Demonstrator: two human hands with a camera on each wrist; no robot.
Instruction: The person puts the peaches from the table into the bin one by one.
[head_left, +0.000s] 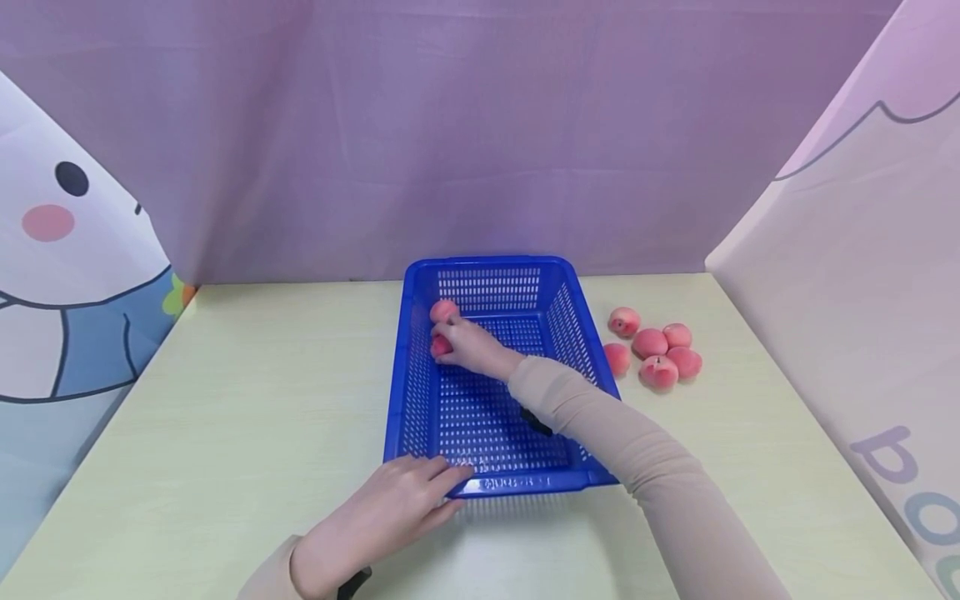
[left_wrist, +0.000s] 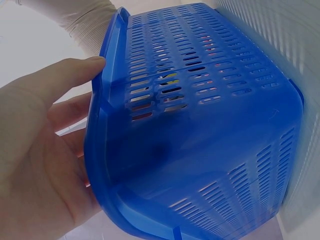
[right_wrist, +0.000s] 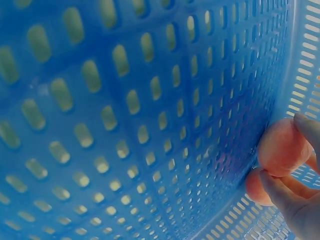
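A blue plastic basket [head_left: 517, 482] with slotted walls stands on the table. At its near left corner my left hand [head_left: 401, 504] grips the rim, thumb on the outer side in the left wrist view and fingers over the edge. My right hand [head_left: 468, 343] reaches down inside, by the left wall, and holds a peach [right_wrist: 284, 147] between thumb and fingers close to the basket floor. A second peach [head_left: 444, 311] lies inside, right beside the held one. Part of the held fruit is hidden by the fingers in the head view.
Several loose peaches [head_left: 660, 372] lie on the table just right of the basket, one [head_left: 617, 358] close against its right wall. A purple cloth backdrop [head_left: 480, 142] rises behind the basket, and printed panels stand at both sides of the pale table [head_left: 285, 375].
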